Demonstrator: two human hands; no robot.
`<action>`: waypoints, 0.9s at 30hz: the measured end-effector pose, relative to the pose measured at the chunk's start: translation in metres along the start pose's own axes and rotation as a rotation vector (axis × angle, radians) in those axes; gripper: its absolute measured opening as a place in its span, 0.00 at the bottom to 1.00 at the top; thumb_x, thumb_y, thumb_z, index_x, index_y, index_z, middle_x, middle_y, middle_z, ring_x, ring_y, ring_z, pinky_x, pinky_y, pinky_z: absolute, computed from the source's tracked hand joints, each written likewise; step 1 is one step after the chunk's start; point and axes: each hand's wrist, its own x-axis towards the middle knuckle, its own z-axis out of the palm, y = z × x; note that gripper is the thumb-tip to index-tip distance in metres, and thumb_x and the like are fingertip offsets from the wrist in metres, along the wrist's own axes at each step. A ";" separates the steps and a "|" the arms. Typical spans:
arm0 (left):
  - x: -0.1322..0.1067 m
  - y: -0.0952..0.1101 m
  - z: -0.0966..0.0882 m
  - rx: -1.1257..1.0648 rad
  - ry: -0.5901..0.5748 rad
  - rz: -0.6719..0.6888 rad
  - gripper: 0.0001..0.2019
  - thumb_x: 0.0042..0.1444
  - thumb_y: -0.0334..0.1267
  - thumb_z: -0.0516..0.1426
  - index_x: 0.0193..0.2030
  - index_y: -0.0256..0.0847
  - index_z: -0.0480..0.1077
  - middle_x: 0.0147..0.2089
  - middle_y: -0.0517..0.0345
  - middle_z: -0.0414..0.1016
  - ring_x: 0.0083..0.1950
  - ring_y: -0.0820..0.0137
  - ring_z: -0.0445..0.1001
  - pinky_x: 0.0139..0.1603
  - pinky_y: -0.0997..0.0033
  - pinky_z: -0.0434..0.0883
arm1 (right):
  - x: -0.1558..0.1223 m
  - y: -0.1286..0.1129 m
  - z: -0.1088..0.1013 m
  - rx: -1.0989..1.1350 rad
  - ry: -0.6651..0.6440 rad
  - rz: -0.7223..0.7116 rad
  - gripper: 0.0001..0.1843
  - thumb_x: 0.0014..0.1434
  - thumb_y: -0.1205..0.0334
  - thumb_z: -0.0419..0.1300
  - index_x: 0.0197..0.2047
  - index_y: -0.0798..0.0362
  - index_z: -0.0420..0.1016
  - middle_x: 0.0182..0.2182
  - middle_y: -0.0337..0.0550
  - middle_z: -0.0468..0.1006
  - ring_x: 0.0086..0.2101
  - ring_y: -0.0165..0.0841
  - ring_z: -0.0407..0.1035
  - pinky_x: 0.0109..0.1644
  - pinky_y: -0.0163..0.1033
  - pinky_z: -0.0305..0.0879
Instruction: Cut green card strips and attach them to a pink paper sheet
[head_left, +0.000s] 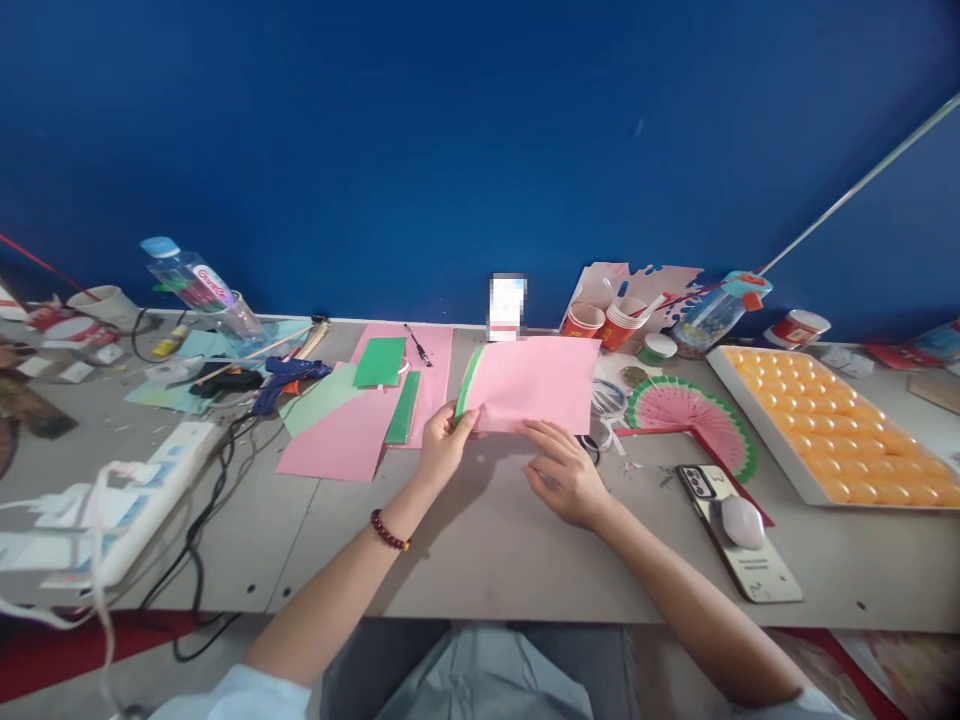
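Observation:
A pink sheet of paper with a green strip along its left edge is raised above the desk in front of me. My left hand pinches its lower left corner, thumb on top and fingers behind. At the lower edge, my right hand has its fingers stretched and apart, the fingertips close to or touching the paper. To the left lie more pink sheets, a green piece of paper and a pen. A folded watermelon-patterned paper fan rests to the right.
A power strip, black cables and a blue glue gun occupy the left. On the right are a phone with earbuds case on it, a tray of orange balls, and red paper cups. A plastic bottle leans at back left.

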 end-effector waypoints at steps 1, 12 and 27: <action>0.000 0.000 0.000 0.007 -0.004 -0.003 0.17 0.48 0.51 0.63 0.37 0.38 0.72 0.33 0.59 0.71 0.31 0.72 0.71 0.35 0.68 0.77 | 0.000 0.000 0.000 -0.006 -0.007 0.008 0.07 0.58 0.69 0.56 0.31 0.51 0.75 0.57 0.52 0.71 0.58 0.44 0.63 0.60 0.59 0.62; -0.002 0.001 0.000 0.060 -0.030 0.011 0.17 0.50 0.50 0.62 0.38 0.38 0.74 0.33 0.58 0.70 0.32 0.72 0.69 0.32 0.70 0.77 | 0.001 -0.004 -0.003 0.012 0.041 -0.006 0.11 0.58 0.69 0.54 0.41 0.50 0.75 0.46 0.49 0.78 0.50 0.38 0.72 0.58 0.54 0.67; 0.000 0.003 -0.003 0.111 -0.068 0.002 0.15 0.51 0.49 0.61 0.34 0.38 0.72 0.29 0.62 0.66 0.30 0.74 0.65 0.31 0.74 0.73 | -0.002 0.002 -0.003 -0.071 0.230 0.043 0.17 0.57 0.72 0.57 0.48 0.46 0.71 0.39 0.42 0.80 0.40 0.35 0.74 0.53 0.51 0.70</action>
